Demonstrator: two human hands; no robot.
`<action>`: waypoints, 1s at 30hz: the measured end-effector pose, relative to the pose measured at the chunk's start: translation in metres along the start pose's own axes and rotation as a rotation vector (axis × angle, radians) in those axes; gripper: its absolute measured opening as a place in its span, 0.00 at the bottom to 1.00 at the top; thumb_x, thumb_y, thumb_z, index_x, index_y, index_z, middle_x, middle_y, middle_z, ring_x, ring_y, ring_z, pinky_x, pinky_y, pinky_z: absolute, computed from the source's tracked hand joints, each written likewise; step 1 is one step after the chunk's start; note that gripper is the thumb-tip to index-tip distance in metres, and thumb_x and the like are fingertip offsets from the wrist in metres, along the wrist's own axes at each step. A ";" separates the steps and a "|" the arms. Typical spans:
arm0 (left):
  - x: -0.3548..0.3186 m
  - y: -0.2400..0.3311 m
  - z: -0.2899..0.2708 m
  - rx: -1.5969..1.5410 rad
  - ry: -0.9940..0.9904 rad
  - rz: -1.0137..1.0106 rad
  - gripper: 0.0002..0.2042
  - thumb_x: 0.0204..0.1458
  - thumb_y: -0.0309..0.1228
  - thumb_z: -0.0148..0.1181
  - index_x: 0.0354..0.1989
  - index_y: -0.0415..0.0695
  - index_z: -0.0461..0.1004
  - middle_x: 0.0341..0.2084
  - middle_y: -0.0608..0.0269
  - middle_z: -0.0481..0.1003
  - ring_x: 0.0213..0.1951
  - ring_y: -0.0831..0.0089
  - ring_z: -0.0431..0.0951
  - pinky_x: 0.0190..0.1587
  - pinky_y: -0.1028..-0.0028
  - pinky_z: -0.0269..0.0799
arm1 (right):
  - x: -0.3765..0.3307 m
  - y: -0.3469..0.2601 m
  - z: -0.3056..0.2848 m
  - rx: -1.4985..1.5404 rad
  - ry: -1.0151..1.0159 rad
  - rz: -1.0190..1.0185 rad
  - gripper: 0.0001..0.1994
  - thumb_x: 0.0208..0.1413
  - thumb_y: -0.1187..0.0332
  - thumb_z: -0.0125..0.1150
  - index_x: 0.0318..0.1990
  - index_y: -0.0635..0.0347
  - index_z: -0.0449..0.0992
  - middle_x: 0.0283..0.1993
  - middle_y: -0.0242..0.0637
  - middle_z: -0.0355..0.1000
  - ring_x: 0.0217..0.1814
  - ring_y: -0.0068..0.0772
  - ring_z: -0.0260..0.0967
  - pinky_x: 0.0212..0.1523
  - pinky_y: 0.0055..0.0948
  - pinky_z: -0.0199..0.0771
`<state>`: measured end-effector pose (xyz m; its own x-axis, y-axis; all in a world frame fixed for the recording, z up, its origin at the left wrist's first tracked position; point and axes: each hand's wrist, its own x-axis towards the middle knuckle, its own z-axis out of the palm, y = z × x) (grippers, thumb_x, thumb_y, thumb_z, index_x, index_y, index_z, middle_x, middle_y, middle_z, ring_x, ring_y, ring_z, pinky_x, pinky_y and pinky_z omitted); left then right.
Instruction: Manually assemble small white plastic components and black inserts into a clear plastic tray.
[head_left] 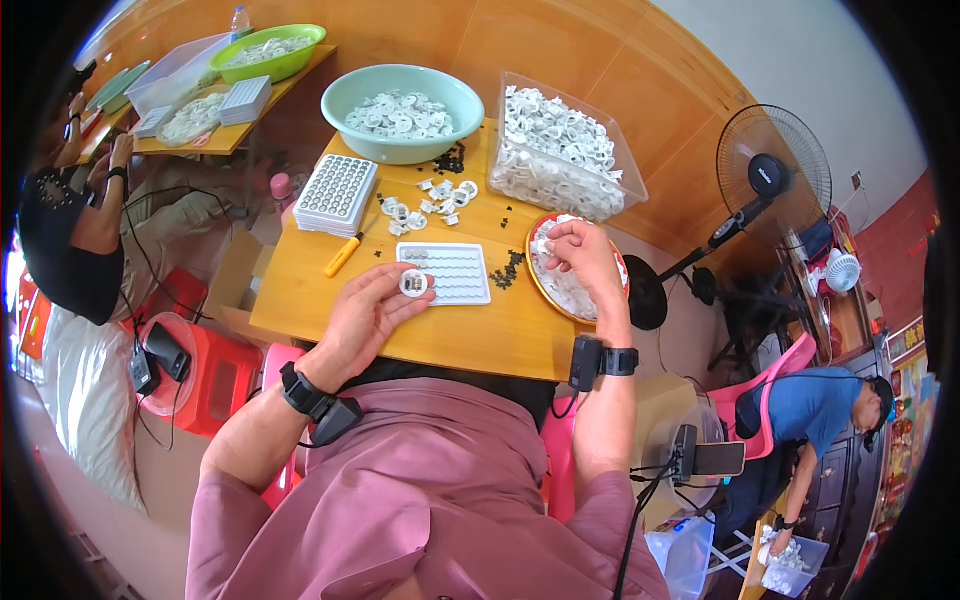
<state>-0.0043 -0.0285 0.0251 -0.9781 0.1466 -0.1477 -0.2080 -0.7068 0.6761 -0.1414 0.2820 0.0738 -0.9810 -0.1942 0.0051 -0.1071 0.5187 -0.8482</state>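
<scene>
Between the fingertips and thumb of my left hand (362, 315) is a small round white plastic part (414, 283) with dark and metallic bits inside. It is just over the near left corner of a white tray (462, 282) with wavy rows and a few parts at its far left. My right hand (590, 262) is pinched over a red-and-yellow-rimmed bowl (531, 262) of small white pieces; what its fingertips hold blends with the pieces below. A yellow-handled screwdriver (343, 257) lies left of the tray, and small black parts (511, 270) lie right of it.
Stacked filled trays (337, 192) stand at the table's left. Behind are a pale green basin (402, 150) and a clear bin (560, 190) of white parts, with loose white parts (440, 203) in front. A black fan (768, 175) stands right. Two other people work at left and lower right.
</scene>
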 end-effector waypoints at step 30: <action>0.001 -0.006 -0.003 -0.031 -0.130 -0.074 0.14 0.67 0.27 0.48 0.57 0.32 0.67 0.52 0.50 0.74 0.55 0.62 0.77 0.61 0.68 0.74 | -0.047 -0.061 0.110 0.115 -0.253 -0.292 0.08 0.53 0.76 0.66 0.41 0.65 0.81 0.37 0.35 0.80 0.38 0.23 0.76 0.42 0.25 0.76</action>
<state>-0.0037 -0.0263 0.0189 -0.9530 0.2862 -0.0997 -0.2811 -0.7115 0.6440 -0.0706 0.1682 0.0669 -0.8398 -0.5257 0.1360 -0.3421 0.3178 -0.8843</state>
